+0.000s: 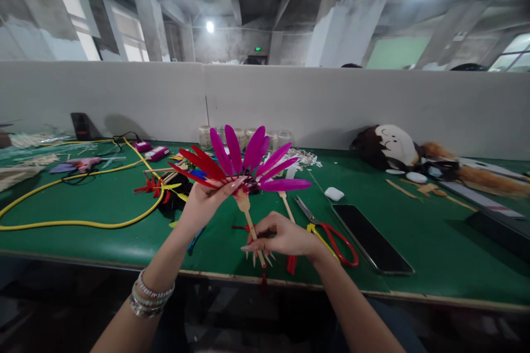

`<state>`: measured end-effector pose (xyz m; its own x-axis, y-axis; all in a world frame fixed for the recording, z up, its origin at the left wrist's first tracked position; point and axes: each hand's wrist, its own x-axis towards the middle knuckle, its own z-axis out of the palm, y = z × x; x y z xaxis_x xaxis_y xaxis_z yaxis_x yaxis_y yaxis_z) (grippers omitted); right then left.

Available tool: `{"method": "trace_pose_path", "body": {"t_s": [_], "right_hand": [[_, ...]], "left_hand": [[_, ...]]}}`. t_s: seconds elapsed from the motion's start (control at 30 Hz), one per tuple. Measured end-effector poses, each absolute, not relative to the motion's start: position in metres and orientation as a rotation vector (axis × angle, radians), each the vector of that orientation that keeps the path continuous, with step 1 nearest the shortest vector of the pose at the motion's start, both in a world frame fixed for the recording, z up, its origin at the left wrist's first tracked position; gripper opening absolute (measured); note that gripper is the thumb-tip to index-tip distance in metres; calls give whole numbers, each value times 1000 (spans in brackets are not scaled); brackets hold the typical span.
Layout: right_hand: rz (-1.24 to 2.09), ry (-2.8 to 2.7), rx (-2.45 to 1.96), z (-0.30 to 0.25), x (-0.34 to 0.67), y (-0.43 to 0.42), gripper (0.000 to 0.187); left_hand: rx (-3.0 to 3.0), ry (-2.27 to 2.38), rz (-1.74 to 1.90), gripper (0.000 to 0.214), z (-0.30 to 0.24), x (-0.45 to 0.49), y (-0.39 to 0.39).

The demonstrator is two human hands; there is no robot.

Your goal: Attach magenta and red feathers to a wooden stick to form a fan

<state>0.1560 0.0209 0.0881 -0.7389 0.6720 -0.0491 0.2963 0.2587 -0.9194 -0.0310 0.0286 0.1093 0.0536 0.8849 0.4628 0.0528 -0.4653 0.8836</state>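
A feather fan (244, 168) with red feathers on its left and purple feathers on its right is held up over the green table (434, 242). My left hand (202, 201) pinches the base of the feathers, its thumb pressed across them. My right hand (281, 237) is closed round the lower part of the fan's wooden stick handle (250, 226), fingers curled.
Red-and-yellow scissors (329, 231) and a black phone (370, 237) lie right of my hands. A yellow cable (74, 223), a glue gun (83, 164), loose feathers (159, 187) and sticks are on the left. A plush toy (389, 149) rests by the grey partition.
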Motion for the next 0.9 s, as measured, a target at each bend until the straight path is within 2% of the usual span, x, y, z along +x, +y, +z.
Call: {"method": "trace_pose_path", "body": {"t_s": [0.4, 0.6, 0.77, 0.9], "right_hand": [[1433, -2202, -911, 88, 156, 22, 35], [1532, -2127, -865, 89, 156, 21, 34], [1473, -2153, -905, 91, 157, 20, 33], [1469, -2181, -913, 92, 157, 19, 32]], "left_hand": [[1540, 1054, 1492, 24, 110, -28, 28], [1602, 1009, 1476, 26, 115, -29, 23], [1784, 1215, 1480, 24, 122, -40, 18], [1963, 1263, 1350, 34, 129, -50, 19]]}}
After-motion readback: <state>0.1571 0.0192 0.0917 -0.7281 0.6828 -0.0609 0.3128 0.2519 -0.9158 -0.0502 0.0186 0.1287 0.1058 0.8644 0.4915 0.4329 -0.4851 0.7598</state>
